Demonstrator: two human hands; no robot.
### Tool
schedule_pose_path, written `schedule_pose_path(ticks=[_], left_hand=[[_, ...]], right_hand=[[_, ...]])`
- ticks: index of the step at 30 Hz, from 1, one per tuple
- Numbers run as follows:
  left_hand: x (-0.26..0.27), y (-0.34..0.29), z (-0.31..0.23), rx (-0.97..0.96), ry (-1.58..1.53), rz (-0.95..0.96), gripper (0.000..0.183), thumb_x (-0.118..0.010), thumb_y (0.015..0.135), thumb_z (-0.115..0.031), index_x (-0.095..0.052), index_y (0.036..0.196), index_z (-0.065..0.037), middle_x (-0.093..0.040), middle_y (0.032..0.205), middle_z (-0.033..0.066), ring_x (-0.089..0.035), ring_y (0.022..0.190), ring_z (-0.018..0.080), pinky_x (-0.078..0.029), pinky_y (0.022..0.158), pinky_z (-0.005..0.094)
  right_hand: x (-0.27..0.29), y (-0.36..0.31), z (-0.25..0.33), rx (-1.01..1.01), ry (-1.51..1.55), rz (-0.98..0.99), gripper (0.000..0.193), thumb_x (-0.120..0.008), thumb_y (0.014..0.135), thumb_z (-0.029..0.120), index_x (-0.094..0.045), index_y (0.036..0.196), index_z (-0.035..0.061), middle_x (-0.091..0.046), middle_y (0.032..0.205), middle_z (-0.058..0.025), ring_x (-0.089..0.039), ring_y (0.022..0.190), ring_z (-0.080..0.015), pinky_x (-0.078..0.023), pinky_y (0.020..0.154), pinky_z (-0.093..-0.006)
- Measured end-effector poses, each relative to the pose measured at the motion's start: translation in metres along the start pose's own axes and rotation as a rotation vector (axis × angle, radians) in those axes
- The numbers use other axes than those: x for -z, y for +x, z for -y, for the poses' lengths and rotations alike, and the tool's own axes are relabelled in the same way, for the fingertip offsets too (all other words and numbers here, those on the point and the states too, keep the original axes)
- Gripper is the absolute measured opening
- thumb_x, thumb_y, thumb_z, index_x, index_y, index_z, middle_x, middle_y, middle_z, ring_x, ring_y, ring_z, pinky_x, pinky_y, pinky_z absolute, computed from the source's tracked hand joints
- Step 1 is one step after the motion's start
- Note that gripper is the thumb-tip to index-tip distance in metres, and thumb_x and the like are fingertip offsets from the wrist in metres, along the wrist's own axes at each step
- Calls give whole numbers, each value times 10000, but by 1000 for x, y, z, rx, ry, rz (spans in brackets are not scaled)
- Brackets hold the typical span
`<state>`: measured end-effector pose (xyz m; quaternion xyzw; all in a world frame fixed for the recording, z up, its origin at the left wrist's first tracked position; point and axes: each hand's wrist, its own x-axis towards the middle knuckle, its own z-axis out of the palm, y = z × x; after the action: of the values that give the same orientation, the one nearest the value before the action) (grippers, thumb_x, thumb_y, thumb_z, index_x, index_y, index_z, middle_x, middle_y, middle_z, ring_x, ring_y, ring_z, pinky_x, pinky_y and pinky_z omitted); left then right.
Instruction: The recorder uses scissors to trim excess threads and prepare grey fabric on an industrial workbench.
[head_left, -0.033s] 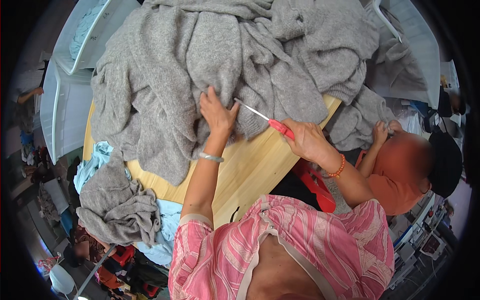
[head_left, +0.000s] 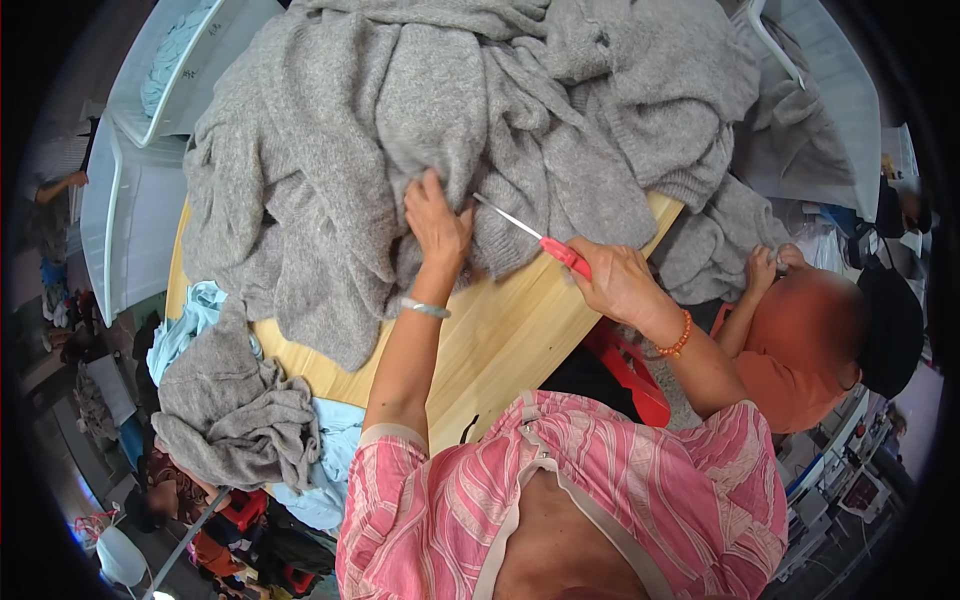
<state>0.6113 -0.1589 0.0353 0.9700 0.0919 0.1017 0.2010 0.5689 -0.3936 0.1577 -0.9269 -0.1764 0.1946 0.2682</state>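
A large heap of grey knitted garments (head_left: 430, 95) covers most of the wooden table (head_left: 480, 345). My left hand (head_left: 437, 220) lies on the front folds of the heap, fingers stretched out and thumb apart. The fingertips press against the knit. My right hand (head_left: 617, 280), to its right, is closed around the red handle of a pair of scissors (head_left: 566, 256). Their slim silver blades point up and left, the tip close to my left thumb and just over the cloth.
A crumpled grey garment (head_left: 235, 410) and light blue cloth (head_left: 325, 460) lie at the table's left edge. Pale plastic bins (head_left: 125, 220) stand at the left, another (head_left: 850, 110) at the far right. A co-worker in orange (head_left: 800, 330) sits at the right, hands by grey knitwear (head_left: 715, 245).
My left hand has shifted very slightly to the right on the knit. The scissors have moved a touch to the right as well.
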Motion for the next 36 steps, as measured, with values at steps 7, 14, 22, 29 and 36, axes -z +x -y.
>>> schedule_pose_path(ticks=[7, 14, 22, 29, 36], left_hand=[[11, 24, 36, 473, -1534, 353, 210, -584, 877, -83, -613, 1068, -2, -644, 964, 35, -591, 846, 118, -478, 724, 259], [15, 3, 64, 574, -1734, 414, 308, -502, 898, -82, -539, 1192, 2, -618, 1106, 108, -616, 972, 215, -513, 843, 360], [36, -19, 34, 409, -1306, 459, 292, -566, 860, -127, -570, 1127, -9, -635, 1014, 85, -611, 910, 181, -494, 752, 309], [38, -204, -72, -453, -663, 1347, 374, -596, 805, -223, -590, 1098, 10, -618, 1025, 236, -594, 947, 387, -474, 840, 421], [70, -191, 4, 353, -1032, 635, 258, -636, 841, -183, -589, 998, 16, -611, 941, 111, -582, 853, 166, -479, 718, 295]], right_hand=[[21, -2, 7, -65, -72, 0, 203, -594, 822, 209, -569, 942, 47, -598, 684, -221, -596, 686, -417, -464, 622, -496], [28, 6, 21, -68, -132, 124, 225, -600, 826, 258, -579, 903, 47, -616, 703, -211, -623, 717, -392, -475, 666, -488], [34, -4, 27, 79, 47, 212, 251, -596, 830, 237, -586, 1027, 81, -624, 815, -205, -602, 800, -391, -470, 675, -458], [35, 5, 57, 43, 83, -104, 315, -619, 819, 178, -569, 1092, 29, -612, 871, -218, -592, 819, -398, -469, 704, -412], [1, 89, 100, 170, 16, -219, 363, -665, 800, 300, -577, 1037, 39, -614, 818, -190, -586, 777, -396, -461, 665, -427]])
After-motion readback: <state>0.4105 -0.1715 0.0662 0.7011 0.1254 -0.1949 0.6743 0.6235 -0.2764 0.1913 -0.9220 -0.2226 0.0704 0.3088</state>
